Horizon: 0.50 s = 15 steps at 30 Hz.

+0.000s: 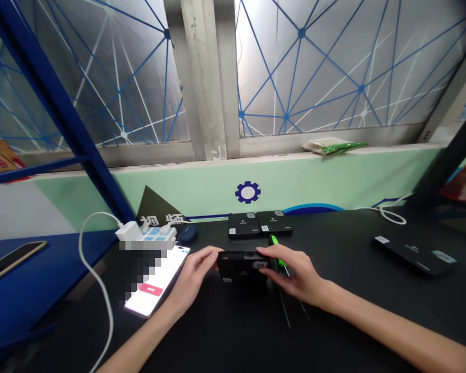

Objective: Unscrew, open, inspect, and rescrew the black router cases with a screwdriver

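Black box: held on edge between both hands, to the right of the lit phone; whether its lower edge touches the dark surface I cannot tell.
Left hand: a light grip, fingertips at the end of the box nearest the phone; with so little contact there, the box could swivel or slip if the other hand pressed harder.
Right hand: a narrow grip, pinching the end of the box farthest from the phone, fingers on the top edge and thumb in front; an uneven squeeze might tip the box or strain its casing.
Thin rods: two, to the right of the phone and partly hidden by the right hand, near a green handle; a dropped wrist could roll them, and a box set down on them might get scratched.
Phone screen: close beside the left forearm; a careless shift of that arm could tap or shove it.
White cable: runs to the left of the phone; a snag could tug the power strip behind the phone.
Two boxes: behind and to the right of the phone; a forward slip might knock them.
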Tool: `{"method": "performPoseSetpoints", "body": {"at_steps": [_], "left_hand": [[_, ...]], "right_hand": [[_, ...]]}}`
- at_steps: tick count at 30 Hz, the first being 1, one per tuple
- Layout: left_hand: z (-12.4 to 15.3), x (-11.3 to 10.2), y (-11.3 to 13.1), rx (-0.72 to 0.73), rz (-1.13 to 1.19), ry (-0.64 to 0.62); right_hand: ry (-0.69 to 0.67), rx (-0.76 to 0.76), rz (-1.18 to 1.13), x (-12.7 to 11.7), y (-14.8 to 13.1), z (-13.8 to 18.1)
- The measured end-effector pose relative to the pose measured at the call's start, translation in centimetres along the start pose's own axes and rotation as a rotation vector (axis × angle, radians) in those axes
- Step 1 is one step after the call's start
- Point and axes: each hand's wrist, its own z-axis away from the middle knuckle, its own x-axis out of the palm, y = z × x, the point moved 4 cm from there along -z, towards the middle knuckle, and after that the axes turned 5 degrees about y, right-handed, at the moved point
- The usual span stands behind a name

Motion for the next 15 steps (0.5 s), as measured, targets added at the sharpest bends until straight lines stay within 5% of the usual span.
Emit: {"method": "performPoseSetpoints", "body": {"at_steps": [5, 15], "left_hand": [[0.0, 0.0, -0.2, -0.020, -0.135, -0.013], [0.0, 0.7, -1.8, 0.125, -0.342, 0.036]], "right_hand": [[-0.062, -0.182, 0.065, -0.1, -0.4, 0.1], [-0.422, -0.239, 0.073, 1.8, -1.0, 0.7]]}}
